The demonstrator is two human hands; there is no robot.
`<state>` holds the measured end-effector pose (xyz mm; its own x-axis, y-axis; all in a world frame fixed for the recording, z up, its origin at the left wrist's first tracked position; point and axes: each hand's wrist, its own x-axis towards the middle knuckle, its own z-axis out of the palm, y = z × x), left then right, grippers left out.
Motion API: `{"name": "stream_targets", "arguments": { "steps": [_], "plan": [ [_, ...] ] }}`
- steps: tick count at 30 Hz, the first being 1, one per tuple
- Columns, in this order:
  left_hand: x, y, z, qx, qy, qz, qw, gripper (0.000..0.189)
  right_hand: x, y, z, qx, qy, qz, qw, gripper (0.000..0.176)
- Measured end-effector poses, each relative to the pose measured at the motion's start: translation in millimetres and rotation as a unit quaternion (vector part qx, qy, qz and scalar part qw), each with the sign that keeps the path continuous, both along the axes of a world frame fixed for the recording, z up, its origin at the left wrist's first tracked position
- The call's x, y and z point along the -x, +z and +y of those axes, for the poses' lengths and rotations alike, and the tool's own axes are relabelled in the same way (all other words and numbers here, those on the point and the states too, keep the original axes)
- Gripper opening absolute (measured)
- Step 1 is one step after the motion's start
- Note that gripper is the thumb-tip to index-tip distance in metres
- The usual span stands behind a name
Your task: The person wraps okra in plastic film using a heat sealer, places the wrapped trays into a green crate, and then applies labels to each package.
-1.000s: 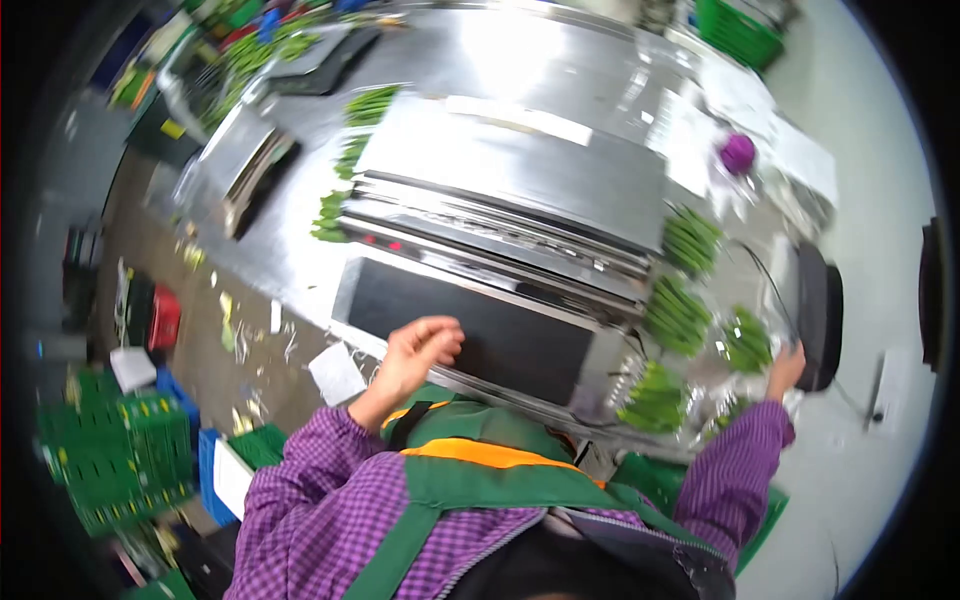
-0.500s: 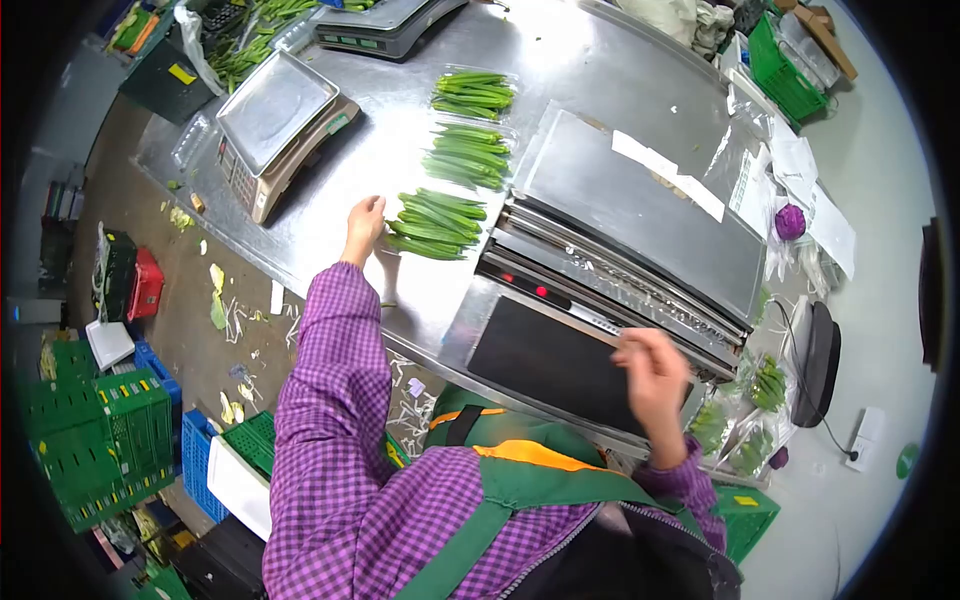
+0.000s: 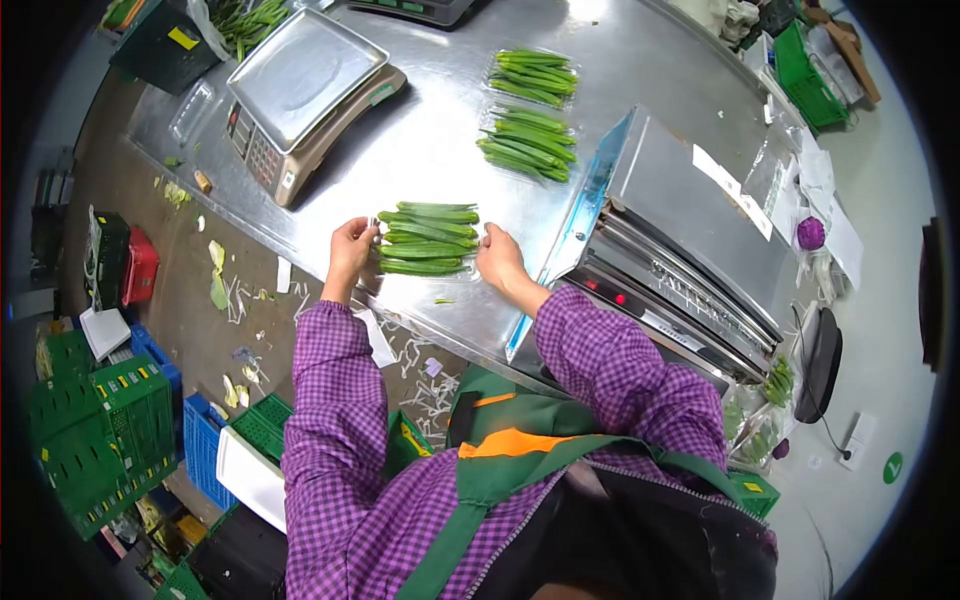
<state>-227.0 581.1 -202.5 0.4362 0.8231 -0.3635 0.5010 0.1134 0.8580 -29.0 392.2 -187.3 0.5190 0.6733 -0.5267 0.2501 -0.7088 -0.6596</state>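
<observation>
At the near edge of the shiny steel table (image 3: 430, 140), two hands meet on one tray.
The left hand (image 3: 350, 250) pinches one end of the clear plastic tray of green okra pods (image 3: 428, 238). The right hand (image 3: 498, 258), over the grey film-wrapping machine (image 3: 690, 215) half a second ago, now grips the opposite end, both elbows bent inward.

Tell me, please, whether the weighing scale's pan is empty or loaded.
Empty. The scale's pan shows only bare steel; the nearest okra tray lies on the table, apart from it.
</observation>
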Motion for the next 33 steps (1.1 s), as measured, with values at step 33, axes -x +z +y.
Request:
{"name": "stream_targets", "arguments": {
  "steps": [33],
  "plan": [
    [-332.8,161.5,-262.1,-0.083,-0.396,-0.129,0.906,0.036,-248.8,144.5,-388.9,-0.190,-0.245,-0.293,0.904,0.025]
  ]
}}
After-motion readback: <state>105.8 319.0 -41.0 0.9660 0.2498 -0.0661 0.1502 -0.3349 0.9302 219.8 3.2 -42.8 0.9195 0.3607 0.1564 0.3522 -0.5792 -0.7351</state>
